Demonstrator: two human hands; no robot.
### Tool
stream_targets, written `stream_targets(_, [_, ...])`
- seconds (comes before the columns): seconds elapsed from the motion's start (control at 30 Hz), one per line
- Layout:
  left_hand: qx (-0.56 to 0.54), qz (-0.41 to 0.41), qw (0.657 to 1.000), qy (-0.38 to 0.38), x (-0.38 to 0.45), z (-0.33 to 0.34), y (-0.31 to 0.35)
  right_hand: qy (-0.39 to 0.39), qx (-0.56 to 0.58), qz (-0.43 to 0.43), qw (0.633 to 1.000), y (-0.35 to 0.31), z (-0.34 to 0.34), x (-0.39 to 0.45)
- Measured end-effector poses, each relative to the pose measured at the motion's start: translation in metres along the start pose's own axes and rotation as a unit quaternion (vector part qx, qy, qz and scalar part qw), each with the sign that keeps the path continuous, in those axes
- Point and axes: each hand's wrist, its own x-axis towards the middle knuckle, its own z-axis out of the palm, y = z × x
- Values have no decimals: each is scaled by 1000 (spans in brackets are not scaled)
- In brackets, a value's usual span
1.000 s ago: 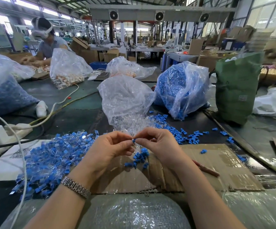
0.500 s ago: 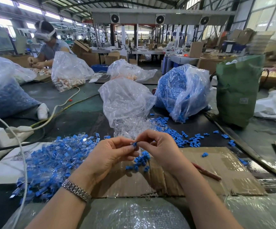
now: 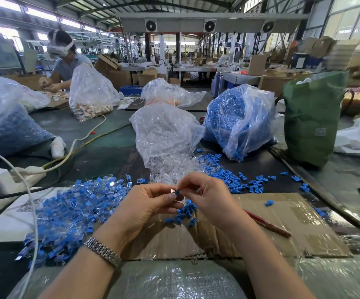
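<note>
My left hand [image 3: 144, 207] and my right hand [image 3: 207, 193] meet above a cardboard sheet [image 3: 293, 229]. Between their fingertips they pinch one small piece, a blue cap joined to a clear plastic part [image 3: 175, 192]. A wristwatch sits on my left wrist. Below the hands lies a small cluster of loose blue caps [image 3: 183, 215]. To the left spreads a heap of joined blue-and-clear pieces [image 3: 71, 214]. Clear parts [image 3: 170, 171] spill from an open clear bag [image 3: 166, 134] just beyond my hands.
A bag of blue caps [image 3: 237, 119] and a green sack [image 3: 312, 119] stand at the right. Loose blue caps [image 3: 254, 184] scatter on the dark table. White cables and a power strip [image 3: 25, 172] lie left. A red pencil [image 3: 267, 224] rests on the cardboard. Another person [image 3: 64, 61] works far left.
Both hands stay together pinching the same small piece; the fingers have shifted slightly on it. The camera has tilted a little.
</note>
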Motion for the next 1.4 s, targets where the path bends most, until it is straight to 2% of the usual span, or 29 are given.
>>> stream_targets(0.13, [11, -11, 1000, 13, -1, -1, 3, -8, 14, 53, 998, -9, -6, -1])
stream_targets(0.2, [-8, -2, 999, 33, -1, 1, 3, -2, -63, 99, 993, -14, -18, -1])
stream_targets(0.23, [-14, 8, 999, 41, -1, 2, 3, -6, -146, 131, 981, -16, -27, -2])
stream_targets(0.3, [-19, 23, 998, 46, -1, 3, 4, -37, -329, 224, 917, -17, -42, -9])
stream_targets(0.37, [-32, 32, 998, 49, -1, 4, 5, -80, -412, 299, 857, -16, -50, -23])
stream_targets(0.43, [-46, 33, 997, 54, -1, 4, 6, -111, -429, 318, 838, -17, -51, -36])
stream_targets(0.53, [-54, 33, 996, 59, 0, 4, 6, -112, -442, 294, 840, -19, -50, -43])
stream_targets(0.6, [-64, 34, 995, 62, 0, 1, 6, -106, -402, 286, 864, -22, -52, -42])
stream_targets(0.73, [-90, 33, 993, 70, 1, -2, 6, -113, -192, 288, 931, -32, -51, -34])
stream_targets(0.8, [-93, 37, 993, 60, 1, -4, 6, -163, -92, 283, 941, -42, -47, -26])
stream_targets(0.9, [-107, 43, 992, 53, 0, -4, 7, -227, 6, 291, 929, -55, -36, -17])
stream_targets(1.13, [-96, 53, 993, 47, 0, 0, 9, -221, 39, 277, 934, -68, -25, -14])
stream_targets(1.4, [1, 61, 996, 60, -3, 6, 8, -211, 37, 279, 936, -60, -23, -18])
